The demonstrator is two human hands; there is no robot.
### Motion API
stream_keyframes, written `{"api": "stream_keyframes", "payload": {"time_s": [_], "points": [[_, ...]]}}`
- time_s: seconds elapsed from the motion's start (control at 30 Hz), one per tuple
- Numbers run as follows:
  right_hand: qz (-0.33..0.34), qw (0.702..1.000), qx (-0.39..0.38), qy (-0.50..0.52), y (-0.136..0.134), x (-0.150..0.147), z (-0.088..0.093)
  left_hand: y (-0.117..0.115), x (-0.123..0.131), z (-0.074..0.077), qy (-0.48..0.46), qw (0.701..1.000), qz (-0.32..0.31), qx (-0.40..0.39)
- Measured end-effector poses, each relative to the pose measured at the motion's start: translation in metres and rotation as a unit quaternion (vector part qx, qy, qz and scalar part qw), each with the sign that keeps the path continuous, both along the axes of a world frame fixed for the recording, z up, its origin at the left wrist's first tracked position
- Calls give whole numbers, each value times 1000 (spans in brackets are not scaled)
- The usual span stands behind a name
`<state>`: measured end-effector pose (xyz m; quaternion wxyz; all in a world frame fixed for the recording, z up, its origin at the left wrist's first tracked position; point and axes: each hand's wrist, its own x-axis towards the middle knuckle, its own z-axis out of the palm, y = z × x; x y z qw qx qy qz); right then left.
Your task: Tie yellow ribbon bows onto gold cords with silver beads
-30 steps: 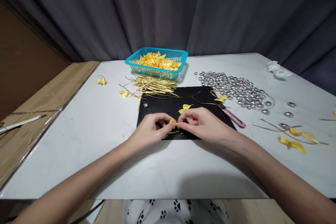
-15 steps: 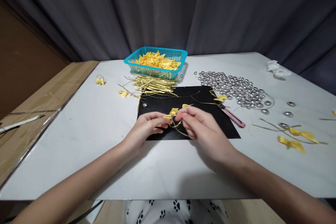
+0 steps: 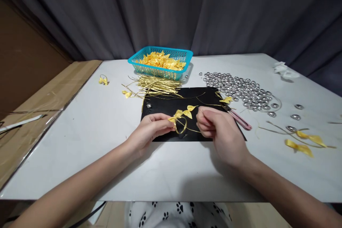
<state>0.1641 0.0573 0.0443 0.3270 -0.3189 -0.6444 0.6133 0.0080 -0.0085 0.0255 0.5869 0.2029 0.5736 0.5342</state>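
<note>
My left hand (image 3: 153, 128) pinches a yellow ribbon bow (image 3: 176, 115) over the black mat (image 3: 162, 104). From that bow hangs a loop of gold cord (image 3: 181, 130). To the right, my right hand (image 3: 223, 131) is closed in a fist, with a gold strand running from the loop into its fingers. Between the hands a second yellow bow (image 3: 189, 111) shows; whether it lies on the mat or hangs from the strand I cannot tell. Pink-handled scissors (image 3: 240, 119) rest at the mat's right edge, partly behind my right hand.
A blue basket (image 3: 160, 70) of yellow bows stands at the back, a pile of gold cords (image 3: 159, 85) before it. Silver beads (image 3: 240, 91) spread at right, near loose bows (image 3: 298, 147). Crumpled tissue (image 3: 285, 71) lies far right; one looped bow (image 3: 103, 80) sits left.
My right hand has moved right, away from my left, and curled into a fist, drawing the strand out. The gold loop now stands open below the bow. My left hand keeps its pinch.
</note>
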Motion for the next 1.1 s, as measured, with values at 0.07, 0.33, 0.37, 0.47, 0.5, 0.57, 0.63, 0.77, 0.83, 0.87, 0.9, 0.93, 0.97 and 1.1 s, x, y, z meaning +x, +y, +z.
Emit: {"api": "stream_keyframes", "payload": {"time_s": [0.07, 0.33, 0.37, 0.47, 0.5, 0.57, 0.63, 0.77, 0.83, 0.87, 0.9, 0.93, 0.97, 1.1], "points": [[20, 998, 65, -18, -4, -2, -4, 1, 0, 1, 1, 1000, -5, -3], [60, 992, 51, -97, -4, -11, -18, 2, -4, -1, -39, 999, -27, 11], [53, 993, 37, -100, -3, -12, -18, 2, -4, -1, -51, 998, -20, -2], [39, 995, 23, -87, -5, -13, -17, 2, -5, -2, -72, 997, 0, -30], [35, 996, 23, -80, -5, -13, -17, 3, -5, -2, -72, 997, 1, -28], [24, 997, 22, -73, -7, -13, -18, 3, -5, -3, -58, 998, -5, -12], [12, 997, 24, -78, -7, -12, -21, 3, -5, -4, -35, 999, -18, 12], [6, 995, 66, -71, -7, -10, -28, 3, -4, -5, -20, 999, -10, 26], [8, 993, 96, -72, -7, -9, -30, 2, -4, -4, -18, 1000, 4, 15], [11, 991, 105, -81, -7, -9, -30, 2, -4, -4, -15, 1000, 11, 11], [11, 990, 107, -91, -7, -9, -30, 2, -4, -4, -9, 1000, 16, 11], [11, 990, 101, -100, -8, -9, -30, 2, -5, -4, -4, 1000, 19, 14], [10, 991, 86, -105, -9, -9, -30, 3, -5, -4, -1, 1000, 20, 18], [10, 996, 7, -91, -11, -12, -31, 3, -6, -5, -8, 1000, 9, 24]]}}
